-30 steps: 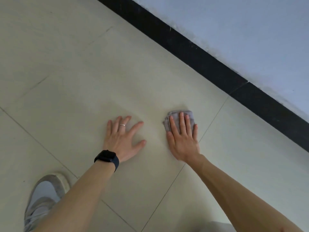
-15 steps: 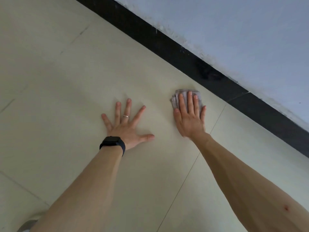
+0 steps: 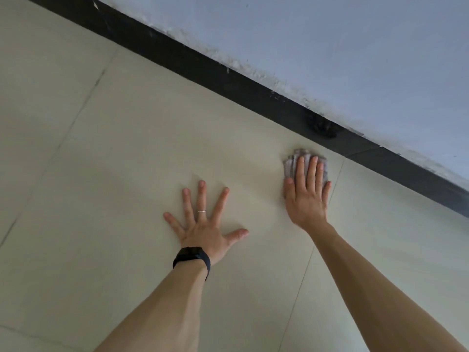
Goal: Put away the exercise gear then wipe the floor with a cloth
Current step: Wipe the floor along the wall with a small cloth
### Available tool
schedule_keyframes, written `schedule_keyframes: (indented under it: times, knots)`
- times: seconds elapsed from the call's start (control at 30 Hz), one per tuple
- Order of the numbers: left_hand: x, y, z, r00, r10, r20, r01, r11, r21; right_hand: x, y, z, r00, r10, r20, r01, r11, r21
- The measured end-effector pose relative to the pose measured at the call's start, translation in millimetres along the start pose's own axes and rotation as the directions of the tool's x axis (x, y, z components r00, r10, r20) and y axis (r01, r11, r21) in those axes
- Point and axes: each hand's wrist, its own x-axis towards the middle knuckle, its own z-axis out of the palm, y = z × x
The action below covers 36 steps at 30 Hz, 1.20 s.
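head view: two hands, one cloth | left hand (image 3: 203,231) lies flat on the floor (image 3: 127,148), fingers spread wide, holding nothing | right hand (image 3: 305,199) presses straight fingers on the cloth (image 3: 291,162) | cloth grey, folded in layers, soft and crumpled, just beside the black skirting (image 3: 203,69) | pale glossy tiles, thin grout lines

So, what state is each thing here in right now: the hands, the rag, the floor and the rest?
left hand: open, fingers spread, flat on the floor.
right hand: open, straight fingers pressing the cloth.
grey cloth: folded, flat on the floor near the skirting board.
tiled floor: pale, bearing both hands.
black skirting board: scuffed, with a dark smudge beyond the cloth.
black watch: strapped on the left wrist.
ring: worn on a left finger.
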Motion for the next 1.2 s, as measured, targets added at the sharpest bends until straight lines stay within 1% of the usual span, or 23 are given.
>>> schedule_keyframes:
  times: [0.07, 0.13, 0.17, 0.2, 0.23, 0.3, 0.33, 0.37, 0.4, 0.43, 0.47, 0.53, 0.57, 0.63, 0.73, 0.83, 0.87, 0.93, 1.03, 1.07, 1.1, 1.13, 1.2]
  knots:
    - [0, 0, 0, 1.000, 0.005, -0.004, -0.004, 1.000, 0.006, 22, 8, -7, 0.974, 0.224, -0.035, -0.219, 0.969, 0.116]
    - [2, -1, 1, 1.000, 0.010, -0.021, -0.009, 1.000, 0.018, 40, -2, -8, 0.890, 0.441, -0.118, -0.412, 0.887, 0.207]
    - [2, -2, 2, 1.000, 0.012, -0.025, -0.012, 1.000, 0.026, 40, -15, -4, 0.854, 0.495, -0.157, -0.460, 0.861, 0.215]
    - [2, -2, 2, 0.999, 0.014, -0.030, -0.013, 0.999, 0.030, 38, -32, 1, 0.852, 0.494, -0.173, -0.458, 0.864, 0.210]
    - [2, -3, 3, 0.999, 0.015, -0.035, -0.014, 0.999, 0.030, 29, -48, 7, 0.892, 0.427, -0.150, -0.397, 0.897, 0.196]
    - [1, -5, 2, 0.999, 0.010, -0.035, -0.010, 1.000, 0.024, 1, -73, 21, 0.994, 0.089, -0.060, -0.084, 0.993, 0.082]
    - [2, -5, 2, 0.999, 0.017, -0.038, -0.016, 1.000, 0.025, -13, -75, 25, 0.995, -0.096, -0.017, 0.096, 0.995, 0.002]
    - [2, -5, 1, 0.999, 0.025, -0.044, -0.024, 0.999, 0.027, -18, -69, 24, 0.968, -0.247, 0.036, 0.249, 0.966, -0.071]
    - [2, -6, 1, 0.998, 0.034, -0.048, -0.032, 0.999, 0.024, -15, -59, 18, 0.937, -0.341, 0.073, 0.347, 0.932, -0.102]
    - [2, -7, 1, 0.997, 0.047, -0.052, -0.046, 0.999, 0.021, -9, -48, 11, 0.929, -0.357, 0.092, 0.367, 0.922, -0.123]
    - [2, -7, 1, 0.997, 0.060, -0.054, -0.059, 0.998, 0.016, -2, -38, 4, 0.948, -0.304, 0.096, 0.315, 0.941, -0.121]
    - [3, -10, 4, 0.994, 0.091, -0.056, -0.090, 0.996, 0.018, 2, -26, -8, 0.993, -0.061, 0.098, 0.065, 0.997, -0.045]
    - [4, -13, 5, 0.992, 0.107, -0.059, -0.106, 0.994, 0.021, -4, -26, -7, 0.994, 0.019, 0.104, -0.019, 1.000, -0.007]
    - [7, -17, 4, 0.986, 0.160, -0.045, -0.160, 0.987, 0.005, -34, -34, 10, 0.994, 0.029, 0.101, -0.027, 0.999, -0.017]
    - [3, -40, 4, 0.948, 0.307, -0.080, -0.305, 0.952, 0.030, -115, -40, 50, 0.989, -0.130, 0.070, 0.136, 0.986, -0.095]
    - [-18, -96, 14, 0.828, 0.497, -0.260, -0.467, 0.868, 0.170, -213, -58, 90, 0.923, -0.372, 0.101, 0.383, 0.914, -0.134]
    - [-28, -119, 21, 0.804, 0.514, -0.299, -0.464, 0.857, 0.226, -243, -64, 102, 0.886, -0.444, 0.129, 0.460, 0.877, -0.140]
    - [-48, -157, 37, 0.809, 0.493, -0.321, -0.400, 0.861, 0.315, -289, -72, 122, 0.810, -0.562, 0.169, 0.584, 0.799, -0.144]
    - [-55, -178, 44, 0.832, 0.454, -0.319, -0.343, 0.873, 0.347, -277, -58, 120, 0.677, -0.706, 0.207, 0.735, 0.662, -0.149]
    - [-52, -178, 43, 0.840, 0.445, -0.311, -0.334, 0.875, 0.351, -260, -53, 114, 0.674, -0.713, 0.192, 0.738, 0.652, -0.170]
    - [-50, -177, 42, 0.848, 0.437, -0.300, -0.327, 0.877, 0.352, -240, -50, 109, 0.715, -0.682, 0.152, 0.699, 0.689, -0.193]
    - [-50, -176, 41, 0.851, 0.433, -0.297, -0.323, 0.877, 0.355, -220, -49, 103, 0.792, -0.602, 0.097, 0.609, 0.769, -0.196]
    - [-52, -179, 43, 0.846, 0.434, -0.310, -0.319, 0.877, 0.359, -205, -60, 95, 0.947, -0.320, 0.007, 0.319, 0.940, -0.117]
